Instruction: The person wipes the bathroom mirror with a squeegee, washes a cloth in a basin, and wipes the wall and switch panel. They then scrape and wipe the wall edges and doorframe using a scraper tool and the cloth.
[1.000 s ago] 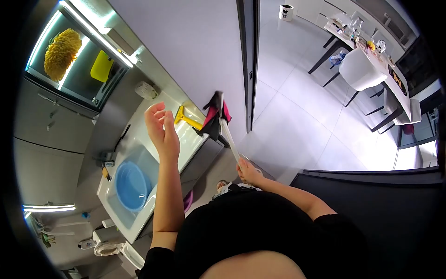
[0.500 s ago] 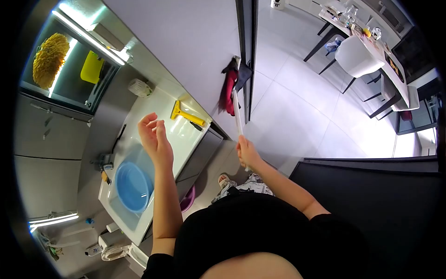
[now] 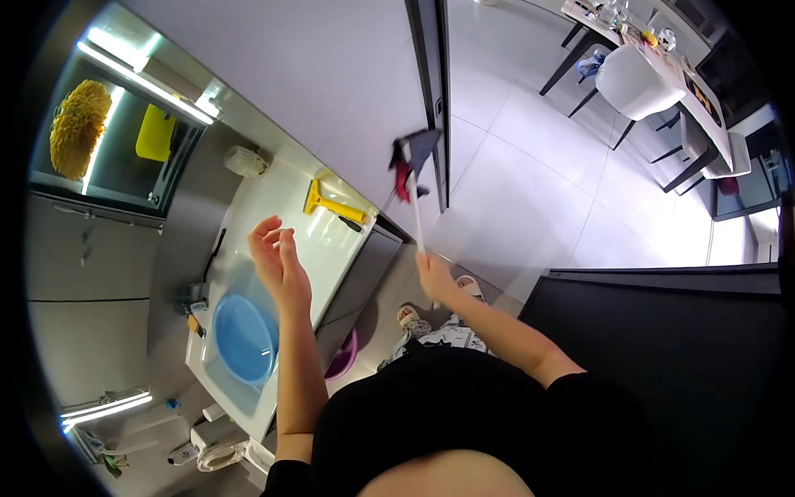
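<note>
Near the centre of the frame, a white handle (image 3: pixel 416 222) is gripped by the right hand (image 3: pixel 435 278), with the fingers closed around its lower part. The handle is tilted, its upper end leaning slightly toward the left of the frame. At that end a red and dark cloth (image 3: pixel 405 178) is carried, slightly blurred, in front of the grey panel (image 3: pixel 331 83) and close to its dark edge strip (image 3: pixel 440 124); whether the panel is touched by the cloth cannot be told.

The left hand (image 3: pixel 281 263) is raised at centre left, above the white sink counter (image 3: pixel 286 186) in the view. Nothing is held by it; its fingers are loosely curled and kept close together, with the thumb apart from them.

Just beyond that hand, a yellow scraper (image 3: pixel 335 209) is laid on the counter near its corner. A blue basin (image 3: pixel 246 340) is set in the sink, and a purple basin (image 3: pixel 346 354) is partly hidden beneath the counter's edge. At upper left, a fluffy yellow mitt (image 3: pixel 80 130) is seen. At upper right, a white chair (image 3: pixel 638 83) is placed beside a table (image 3: pixel 675 72).
</note>
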`<state>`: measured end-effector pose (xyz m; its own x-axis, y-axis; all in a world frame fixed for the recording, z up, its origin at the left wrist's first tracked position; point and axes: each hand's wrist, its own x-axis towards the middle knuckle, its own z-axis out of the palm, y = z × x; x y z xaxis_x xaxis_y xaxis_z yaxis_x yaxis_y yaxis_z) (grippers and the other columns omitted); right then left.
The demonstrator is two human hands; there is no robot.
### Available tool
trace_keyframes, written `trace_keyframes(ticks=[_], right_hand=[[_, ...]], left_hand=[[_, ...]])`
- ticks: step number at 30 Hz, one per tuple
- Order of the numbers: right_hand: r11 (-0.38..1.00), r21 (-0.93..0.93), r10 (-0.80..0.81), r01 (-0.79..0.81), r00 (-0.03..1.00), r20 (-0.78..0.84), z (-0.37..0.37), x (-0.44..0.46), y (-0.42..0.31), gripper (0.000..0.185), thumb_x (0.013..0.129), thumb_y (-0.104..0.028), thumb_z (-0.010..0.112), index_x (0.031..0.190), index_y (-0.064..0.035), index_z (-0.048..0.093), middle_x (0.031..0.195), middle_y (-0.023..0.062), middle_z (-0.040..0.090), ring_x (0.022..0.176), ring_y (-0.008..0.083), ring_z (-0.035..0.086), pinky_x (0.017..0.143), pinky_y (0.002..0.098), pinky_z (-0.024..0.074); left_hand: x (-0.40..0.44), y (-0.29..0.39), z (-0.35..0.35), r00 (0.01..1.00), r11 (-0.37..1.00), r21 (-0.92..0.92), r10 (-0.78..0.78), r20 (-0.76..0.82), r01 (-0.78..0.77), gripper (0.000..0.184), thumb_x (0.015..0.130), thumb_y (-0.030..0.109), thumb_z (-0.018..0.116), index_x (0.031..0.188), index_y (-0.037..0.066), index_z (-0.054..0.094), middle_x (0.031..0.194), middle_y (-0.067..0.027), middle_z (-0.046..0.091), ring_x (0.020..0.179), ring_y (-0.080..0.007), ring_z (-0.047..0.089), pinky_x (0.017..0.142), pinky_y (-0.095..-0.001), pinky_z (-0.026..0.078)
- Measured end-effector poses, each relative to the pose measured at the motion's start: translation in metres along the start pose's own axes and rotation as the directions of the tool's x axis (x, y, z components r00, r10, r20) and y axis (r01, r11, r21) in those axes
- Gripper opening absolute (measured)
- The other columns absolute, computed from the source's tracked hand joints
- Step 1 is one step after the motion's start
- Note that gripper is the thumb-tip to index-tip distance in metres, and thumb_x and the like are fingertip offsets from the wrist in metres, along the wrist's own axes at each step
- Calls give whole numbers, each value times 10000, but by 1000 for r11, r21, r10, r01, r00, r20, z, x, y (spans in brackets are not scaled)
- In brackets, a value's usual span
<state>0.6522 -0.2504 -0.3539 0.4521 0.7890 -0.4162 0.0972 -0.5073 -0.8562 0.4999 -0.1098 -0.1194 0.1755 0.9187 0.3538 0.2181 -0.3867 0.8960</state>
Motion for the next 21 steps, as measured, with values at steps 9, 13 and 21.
trace_keyframes(ticks=[9,13,21], right_hand=[[999,-35,-22,21,999,-41,-8,-39,-11,517,976,-461,396,900,17,580,834,281,620,846,476,598,739,538,451],[998,5,66,-66,994,-92,-44,42,-32,589,981,-505,345,843,25,560,717,220,567,753,388,611,683,505,464],[995,-13,-96,95,991,-95,-35,-34,-76,603,978,-493,346,870,55,575,816,294,604,838,494,584,712,529,451]], left_hand=[[9,4,18,997,998,-33,47,65,-45,243,931,58,498,1169,15,485,1127,-78,524,925,-119,512,789,-255,429],[7,3,14,997,999,-12,48,55,-47,240,930,59,499,1165,14,487,1131,-79,524,923,-121,514,789,-258,430],[4,-5,10,998,1000,18,24,51,-25,227,928,69,509,1147,10,497,1127,-79,527,916,-120,514,771,-252,427]])
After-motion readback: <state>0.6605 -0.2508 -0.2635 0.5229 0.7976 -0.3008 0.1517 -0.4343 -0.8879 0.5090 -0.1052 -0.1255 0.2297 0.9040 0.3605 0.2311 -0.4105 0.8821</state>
